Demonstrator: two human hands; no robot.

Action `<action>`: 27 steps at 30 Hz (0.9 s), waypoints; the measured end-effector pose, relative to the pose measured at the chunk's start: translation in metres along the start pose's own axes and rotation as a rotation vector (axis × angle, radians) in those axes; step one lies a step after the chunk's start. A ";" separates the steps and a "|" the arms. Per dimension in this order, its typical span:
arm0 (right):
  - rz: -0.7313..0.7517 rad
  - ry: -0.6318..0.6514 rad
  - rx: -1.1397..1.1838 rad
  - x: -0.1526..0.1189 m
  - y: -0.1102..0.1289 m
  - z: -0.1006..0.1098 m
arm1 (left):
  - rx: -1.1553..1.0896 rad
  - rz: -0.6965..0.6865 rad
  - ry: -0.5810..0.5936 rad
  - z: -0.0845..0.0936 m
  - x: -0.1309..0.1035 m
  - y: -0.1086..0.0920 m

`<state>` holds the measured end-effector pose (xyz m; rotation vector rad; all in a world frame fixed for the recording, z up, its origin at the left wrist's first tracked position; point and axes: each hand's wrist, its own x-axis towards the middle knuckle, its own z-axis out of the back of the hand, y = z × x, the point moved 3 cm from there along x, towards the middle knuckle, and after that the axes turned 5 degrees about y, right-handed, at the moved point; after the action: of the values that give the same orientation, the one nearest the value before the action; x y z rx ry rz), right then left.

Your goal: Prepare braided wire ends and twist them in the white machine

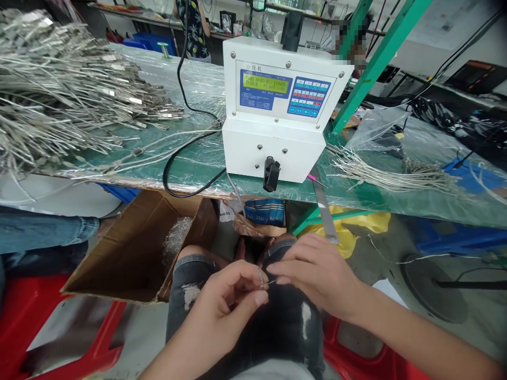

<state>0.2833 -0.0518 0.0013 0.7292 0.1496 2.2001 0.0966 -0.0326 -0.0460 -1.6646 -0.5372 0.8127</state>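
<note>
Above my lap, my left hand [233, 301] pinches a thin wire [262, 279] between thumb and fingers. The wire forms a small bend there, too small to make out in detail. My right hand [317, 272] comes in from the right, its fingertips closed on the short end of the same wire. In front of both hands, on the bench edge, stands a white machine [273, 142] with a lit display [265, 83], a keypad [308, 97] and a black fitting [271, 174] on its lower front.
A large pile of cables [79, 89] covers the bench's left side. A smaller cable bundle [388, 171] and a metal ruler [325, 211] lie right of the machine. Below left stands an open cardboard box [122, 253]. A green post [380, 63] rises behind. Another person [194, 31] stands farther back.
</note>
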 end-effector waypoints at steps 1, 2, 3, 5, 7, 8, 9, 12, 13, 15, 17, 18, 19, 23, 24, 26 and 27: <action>-0.023 0.010 -0.003 -0.001 0.000 -0.001 | 0.030 -0.006 -0.005 0.000 0.000 0.000; -0.048 0.022 -0.007 -0.001 0.001 -0.002 | 0.053 -0.010 -0.007 0.000 0.001 0.001; -0.076 0.040 -0.008 -0.002 0.001 -0.003 | 0.067 -0.010 -0.007 0.000 0.001 0.001; -0.131 0.077 0.003 -0.003 0.001 -0.004 | 0.061 -0.005 -0.006 0.000 0.001 0.001; -0.170 0.095 0.033 -0.005 0.000 -0.002 | 0.017 0.009 -0.005 0.000 0.002 0.000; -0.181 0.095 0.054 -0.006 -0.001 -0.001 | -0.013 0.018 -0.004 0.001 0.002 0.000; -0.185 0.094 0.074 -0.007 -0.002 0.000 | -0.043 0.028 -0.004 0.001 0.002 -0.001; -0.142 0.081 0.102 -0.009 -0.006 0.003 | -0.126 0.045 0.008 0.002 0.002 -0.002; -0.103 0.068 0.093 -0.009 -0.006 0.003 | -0.149 0.049 0.017 0.002 0.002 -0.002; -0.009 0.032 0.062 -0.008 -0.005 0.002 | -0.187 0.059 0.038 0.002 0.002 -0.002; 0.087 -0.018 0.052 -0.007 -0.003 0.000 | -0.225 0.075 0.057 0.002 0.002 -0.001; 0.125 -0.039 0.057 -0.007 -0.002 0.000 | -0.245 0.082 0.061 0.002 0.002 0.000; 0.158 -0.059 0.067 -0.006 -0.001 -0.001 | -0.263 0.087 0.066 0.002 0.002 0.000; 0.214 -0.094 0.083 -0.001 0.001 -0.002 | -0.302 0.095 0.070 0.001 0.001 -0.003; 0.214 -0.097 0.081 0.000 0.002 -0.002 | -0.298 0.088 0.064 0.001 0.001 -0.003; 0.194 -0.092 0.078 0.002 0.001 -0.003 | -0.264 0.066 0.053 0.001 0.001 -0.004; 0.178 -0.085 0.085 0.003 0.001 -0.003 | -0.236 0.054 0.045 0.002 0.001 -0.003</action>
<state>0.2795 -0.0498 0.0002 0.9122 0.1404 2.3382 0.0959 -0.0303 -0.0433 -1.9158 -0.5766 0.7720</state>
